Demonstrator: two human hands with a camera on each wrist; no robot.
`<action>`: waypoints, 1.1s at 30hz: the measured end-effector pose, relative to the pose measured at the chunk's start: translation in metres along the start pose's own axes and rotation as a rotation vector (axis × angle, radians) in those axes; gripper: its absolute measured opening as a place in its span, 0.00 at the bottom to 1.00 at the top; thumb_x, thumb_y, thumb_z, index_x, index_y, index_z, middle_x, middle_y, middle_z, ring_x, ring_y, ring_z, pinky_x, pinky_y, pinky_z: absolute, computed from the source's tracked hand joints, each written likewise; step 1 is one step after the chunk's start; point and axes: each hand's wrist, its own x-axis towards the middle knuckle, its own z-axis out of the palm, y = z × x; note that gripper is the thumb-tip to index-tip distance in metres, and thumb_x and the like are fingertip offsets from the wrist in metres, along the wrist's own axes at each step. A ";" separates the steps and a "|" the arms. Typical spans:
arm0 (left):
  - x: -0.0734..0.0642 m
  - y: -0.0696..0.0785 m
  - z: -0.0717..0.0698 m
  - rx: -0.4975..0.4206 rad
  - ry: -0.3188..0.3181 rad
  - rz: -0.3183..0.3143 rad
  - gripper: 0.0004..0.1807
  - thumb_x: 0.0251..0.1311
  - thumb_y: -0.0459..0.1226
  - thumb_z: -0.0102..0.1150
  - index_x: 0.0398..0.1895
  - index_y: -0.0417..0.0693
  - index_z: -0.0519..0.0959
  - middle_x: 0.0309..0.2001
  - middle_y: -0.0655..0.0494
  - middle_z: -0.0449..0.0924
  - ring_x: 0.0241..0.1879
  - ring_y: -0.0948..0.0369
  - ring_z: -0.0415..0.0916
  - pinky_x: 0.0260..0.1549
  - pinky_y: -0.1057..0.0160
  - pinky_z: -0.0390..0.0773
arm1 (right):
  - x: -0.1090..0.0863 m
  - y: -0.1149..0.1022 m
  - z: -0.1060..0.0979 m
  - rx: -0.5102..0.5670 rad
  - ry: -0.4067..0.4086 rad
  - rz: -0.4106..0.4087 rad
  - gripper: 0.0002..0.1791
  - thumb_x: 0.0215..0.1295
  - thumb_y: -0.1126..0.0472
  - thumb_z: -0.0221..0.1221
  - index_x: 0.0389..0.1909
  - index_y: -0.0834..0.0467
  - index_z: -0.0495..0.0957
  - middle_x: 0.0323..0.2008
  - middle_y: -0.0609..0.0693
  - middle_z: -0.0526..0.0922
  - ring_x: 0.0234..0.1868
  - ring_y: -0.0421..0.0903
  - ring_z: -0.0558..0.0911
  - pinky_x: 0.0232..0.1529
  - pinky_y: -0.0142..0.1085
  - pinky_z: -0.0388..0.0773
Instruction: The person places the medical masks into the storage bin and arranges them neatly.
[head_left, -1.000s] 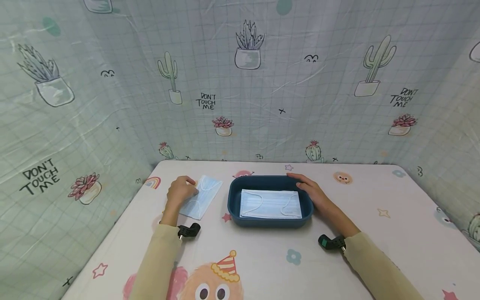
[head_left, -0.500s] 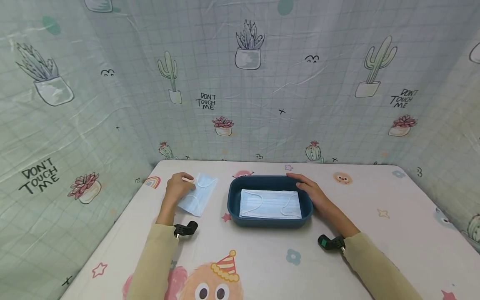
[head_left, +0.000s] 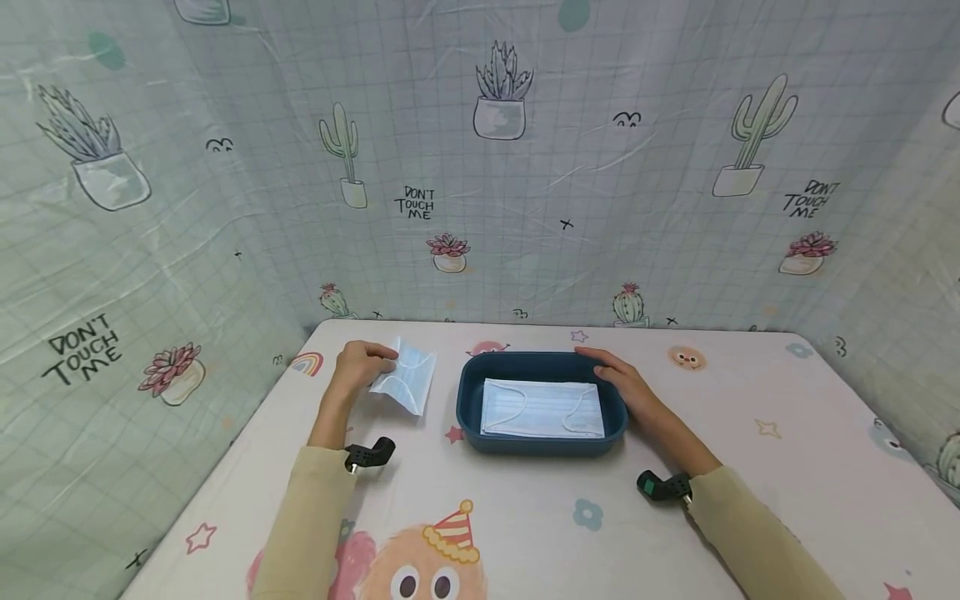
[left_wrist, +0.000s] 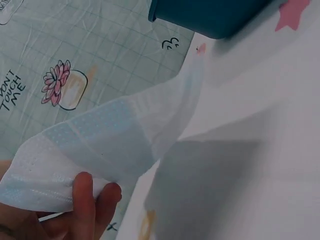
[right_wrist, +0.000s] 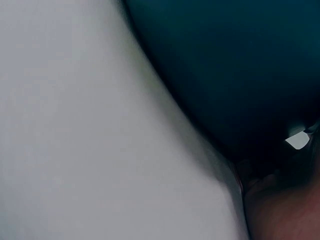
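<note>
A light blue face mask (head_left: 411, 379) is pinched at one end by my left hand (head_left: 355, 372) on the left of the table. Seen from the left wrist, the mask (left_wrist: 107, 137) spreads out from the fingers (left_wrist: 83, 200), raised over its own shadow. A dark blue plastic box (head_left: 536, 447) stands mid-table, with flat masks (head_left: 540, 408) lying inside, their white ear loops on top. My right hand (head_left: 630, 392) grips the box's right back corner, thumb over the rim. In the right wrist view the box wall (right_wrist: 225, 75) fills the upper right, beside the dim hand (right_wrist: 290, 215).
The white table cover (head_left: 675, 542) carries cartoon prints. Behind and at the sides hangs a cactus-print sheet (head_left: 525, 183). Each wrist wears a black camera mount, the left one (head_left: 371, 454) over the table and the right one (head_left: 663, 486) in front of the box's right side.
My left hand has shifted slightly back and left, then raised the mask, whose near end has come up and bent. My right hand and the box have stayed in place.
</note>
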 end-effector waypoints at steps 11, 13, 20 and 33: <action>-0.014 0.035 -0.002 -0.098 -0.020 0.142 0.21 0.62 0.31 0.61 0.60 0.41 0.83 0.62 0.40 0.79 0.50 0.50 0.80 0.40 0.61 0.86 | 0.000 0.001 -0.001 -0.022 0.004 -0.020 0.26 0.80 0.66 0.41 0.76 0.61 0.65 0.79 0.61 0.62 0.84 0.60 0.49 0.81 0.63 0.38; -0.017 0.042 -0.001 -0.108 -0.027 0.152 0.22 0.63 0.30 0.60 0.62 0.42 0.82 0.64 0.40 0.77 0.54 0.48 0.79 0.47 0.55 0.87 | 0.001 0.002 -0.001 -0.022 0.007 -0.022 0.26 0.80 0.66 0.41 0.76 0.61 0.66 0.79 0.61 0.63 0.84 0.60 0.49 0.82 0.63 0.38; -0.032 0.067 0.004 -0.156 -0.033 0.201 0.24 0.63 0.29 0.60 0.63 0.44 0.81 0.68 0.41 0.74 0.56 0.46 0.77 0.53 0.51 0.85 | 0.000 0.000 -0.001 -0.013 0.004 -0.015 0.27 0.80 0.66 0.41 0.76 0.60 0.65 0.79 0.61 0.61 0.84 0.61 0.49 0.81 0.63 0.39; -0.057 0.093 0.021 -0.273 -0.079 0.309 0.24 0.66 0.29 0.63 0.66 0.47 0.80 0.66 0.43 0.74 0.54 0.46 0.81 0.48 0.57 0.86 | 0.000 0.000 -0.001 -0.023 -0.005 -0.001 0.27 0.81 0.65 0.40 0.77 0.59 0.65 0.80 0.58 0.60 0.84 0.60 0.48 0.81 0.65 0.38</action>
